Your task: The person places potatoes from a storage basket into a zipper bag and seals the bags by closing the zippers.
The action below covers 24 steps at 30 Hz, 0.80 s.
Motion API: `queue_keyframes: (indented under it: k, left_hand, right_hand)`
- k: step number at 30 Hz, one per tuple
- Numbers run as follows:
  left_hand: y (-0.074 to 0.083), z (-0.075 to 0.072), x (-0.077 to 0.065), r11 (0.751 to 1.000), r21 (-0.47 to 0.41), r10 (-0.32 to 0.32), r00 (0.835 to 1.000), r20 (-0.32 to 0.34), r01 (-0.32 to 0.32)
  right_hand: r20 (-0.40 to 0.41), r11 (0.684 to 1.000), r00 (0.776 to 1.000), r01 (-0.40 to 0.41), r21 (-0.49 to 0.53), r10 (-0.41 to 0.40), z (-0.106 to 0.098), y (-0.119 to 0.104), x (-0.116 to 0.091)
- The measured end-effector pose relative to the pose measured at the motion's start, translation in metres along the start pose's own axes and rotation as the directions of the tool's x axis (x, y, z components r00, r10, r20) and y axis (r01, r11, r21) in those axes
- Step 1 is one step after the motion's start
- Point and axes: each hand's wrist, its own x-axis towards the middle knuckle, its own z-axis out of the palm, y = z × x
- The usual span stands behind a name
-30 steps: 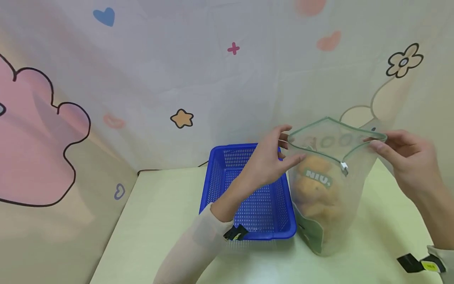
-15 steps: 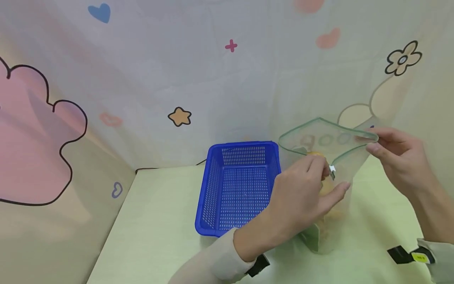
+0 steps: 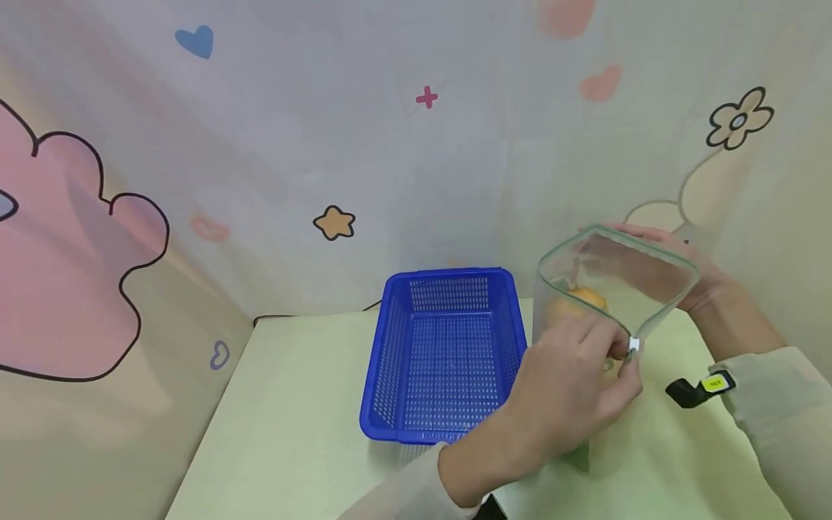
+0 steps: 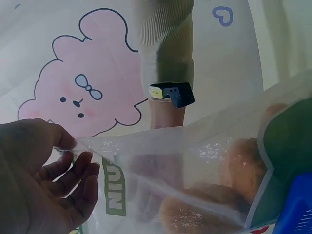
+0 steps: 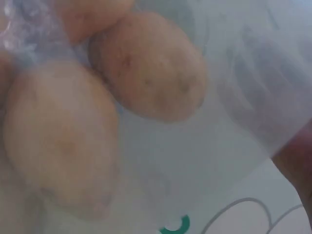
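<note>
A clear zip bag (image 3: 666, 310) with a green zip rim stands upright at the right in the head view, its mouth spread wide. Inside it lie several potatoes; one potato (image 5: 151, 68) shows plainly through the plastic in the right wrist view. My left hand (image 3: 562, 386) pinches the near rim beside the white slider (image 3: 633, 344) with thumb and index finger. In the left wrist view, the pinched edge lies near the NIU label (image 4: 115, 190). My right hand (image 3: 650, 267) is behind the bag, fingers stretched along its far wall and partly blurred by the plastic.
A blue plastic basket (image 3: 372, 361) sits on the pale table (image 3: 279, 404), just left of the bag and beside my left forearm. A patterned cloth wall (image 3: 364, 144) rises right behind the table. A thin black cable (image 3: 273, 316) runs along the table's back edge.
My left hand has moved right from the bag's left corner to the slider at the near rim. My right hand has left the right corner and gone behind the bag; the mouth is wider.
</note>
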Motion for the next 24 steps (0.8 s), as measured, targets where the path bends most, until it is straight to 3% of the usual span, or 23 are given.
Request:
queue_keyframes:
  k: [2, 4, 6, 8, 9, 10, 12, 14, 16, 19, 20, 21, 24]
  left_hand:
    - [-0.002, 0.001, 0.001, 0.999, -0.032, 0.002, 1.0, 0.004, -0.002]
    - [-0.006, 0.001, 0.007, 0.997, -0.073, -0.029, 0.999, 0.032, 0.031]
    - [-0.016, 0.0, 0.015, 0.987, -0.135, -0.08, 0.994, 0.076, 0.089]
    - [-0.029, -0.002, 0.024, 0.962, -0.212, -0.141, 0.98, 0.14, 0.169]
    - [-0.037, -0.003, 0.03, 0.941, -0.264, -0.17, 0.97, 0.172, 0.212]
    - [-0.046, -0.003, 0.034, 0.919, -0.308, -0.194, 0.961, 0.195, 0.248]
    - [-0.063, -0.004, 0.042, 0.856, -0.404, -0.242, 0.942, 0.234, 0.321]
    - [-0.079, -0.004, 0.047, 0.793, -0.477, -0.293, 0.924, 0.245, 0.378]
    - [-0.093, -0.004, 0.049, 0.754, -0.507, -0.34, 0.908, 0.245, 0.419]
    - [-0.11, -0.002, 0.046, 0.717, -0.523, -0.389, 0.887, 0.248, 0.461]
    - [-0.114, 0.0, 0.044, 0.713, -0.522, -0.397, 0.883, 0.25, 0.469]
    - [-0.117, 0.001, 0.042, 0.709, -0.523, -0.402, 0.88, 0.252, 0.473]
    - [-0.124, 0.007, 0.035, 0.706, -0.525, -0.411, 0.879, 0.243, 0.475]
  right_hand:
    - [0.029, 0.997, 0.998, 0.047, 0.068, -0.049, 0.0, 0.003, 0.0]
    - [-0.003, 0.988, 0.998, 0.069, 0.142, -0.069, 0.0, 0.0, -0.006]
    - [-0.105, 0.981, 0.993, 0.074, 0.177, -0.056, 0.003, -0.007, -0.017]
    - [-0.233, 0.982, 0.97, 0.106, 0.158, -0.068, 0.005, -0.014, -0.029]
    - [-0.322, 0.985, 0.944, 0.12, 0.124, -0.075, 0.008, -0.019, -0.036]
    - [-0.422, 0.987, 0.903, 0.135, 0.09, -0.085, 0.011, -0.024, -0.042]
    - [-0.584, 0.986, 0.802, 0.169, 0.017, -0.127, 0.017, -0.034, -0.052]
    - [-0.719, 0.979, 0.669, 0.185, -0.082, -0.187, 0.024, -0.043, -0.059]
    - [-0.789, 0.961, 0.556, 0.222, -0.163, -0.262, 0.03, -0.05, -0.064]
    - [-0.831, 0.938, 0.437, 0.201, -0.282, -0.343, 0.039, -0.055, -0.071]
    - [-0.839, 0.934, 0.41, 0.186, -0.306, -0.357, 0.042, -0.055, -0.074]
    - [-0.84, 0.931, 0.402, 0.167, -0.324, -0.364, 0.045, -0.054, -0.076]
    - [-0.836, 0.923, 0.41, 0.039, -0.383, -0.365, 0.053, -0.052, -0.082]
